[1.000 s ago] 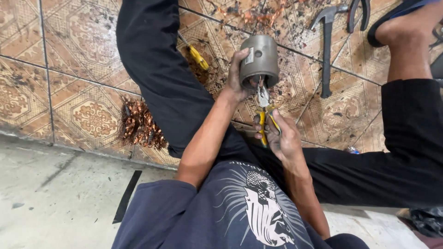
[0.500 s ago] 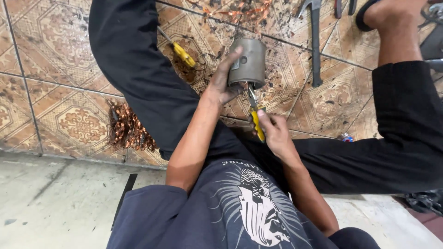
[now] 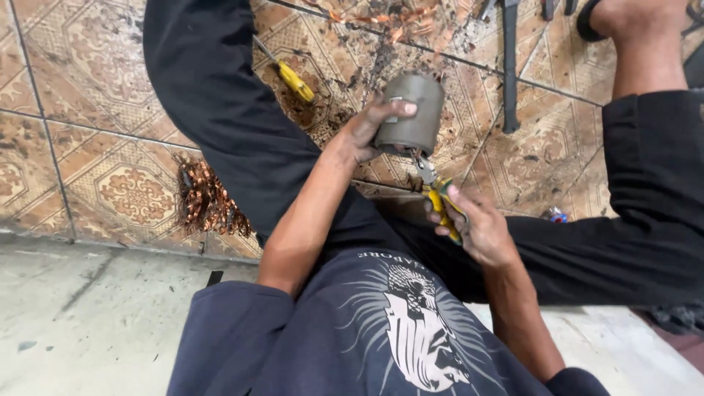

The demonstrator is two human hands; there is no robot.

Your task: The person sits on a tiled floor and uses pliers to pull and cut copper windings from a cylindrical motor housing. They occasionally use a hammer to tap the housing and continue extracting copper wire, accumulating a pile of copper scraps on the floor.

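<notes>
grey metal cylinder (image 3: 409, 114) held up over the tiled floor (image 3: 88, 95) — pliers at its lower end

the left hand (image 3: 370, 128) wraps its fingers around the cylinder's side, just above the lap; the right hand (image 3: 469, 224) is closed on yellow-handled pliers (image 3: 440, 198) whose nose meets the cylinder's underside. this looks like pulling wire out — the next tug likely needs a firm bite and a steady cylinder. the cylinder is dull, scuffed, open-ended. left of it lie a yellow screwdriver (image 3: 293, 77) and a copper wire heap (image 3: 205, 202).

We cannot see the pliers' (image 3: 440, 202) tips, hidden under the grey cylinder (image 3: 411, 114); the hammer (image 3: 509, 66) head and a foot (image 3: 634, 22) are cut off at the floor's far edge.
</notes>
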